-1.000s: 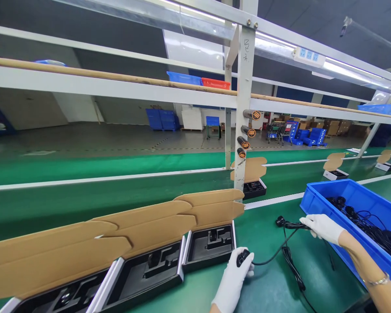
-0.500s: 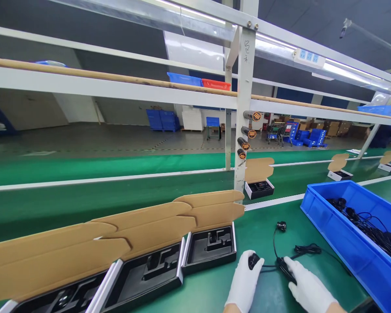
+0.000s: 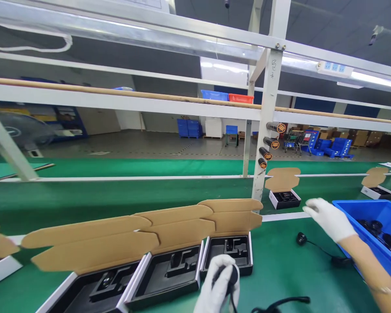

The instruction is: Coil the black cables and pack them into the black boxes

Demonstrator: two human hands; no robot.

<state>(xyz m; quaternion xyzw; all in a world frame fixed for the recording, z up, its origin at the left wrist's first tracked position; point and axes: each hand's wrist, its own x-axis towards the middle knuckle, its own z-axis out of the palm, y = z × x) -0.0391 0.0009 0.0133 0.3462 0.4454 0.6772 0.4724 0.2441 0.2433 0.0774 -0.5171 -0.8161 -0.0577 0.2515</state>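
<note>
Head view: my left hand [image 3: 217, 284] is clenched on a black round cable head [image 3: 230, 274], just over the near edge of an open box [image 3: 241, 252]. My right hand [image 3: 329, 219] is open and empty beside a blue bin [image 3: 361, 203]. Open green table [image 3: 273, 261] lies between them, with a loose cable end [image 3: 301, 238] on it.

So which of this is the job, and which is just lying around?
In use:
left hand gripping a round black cabled part
right hand, empty
loose black cabled part
blue bin of coiled cables
open boxes with black trays

Lying about:
red crate on the upper rail
blue crates on the far floor
trolleys
</note>
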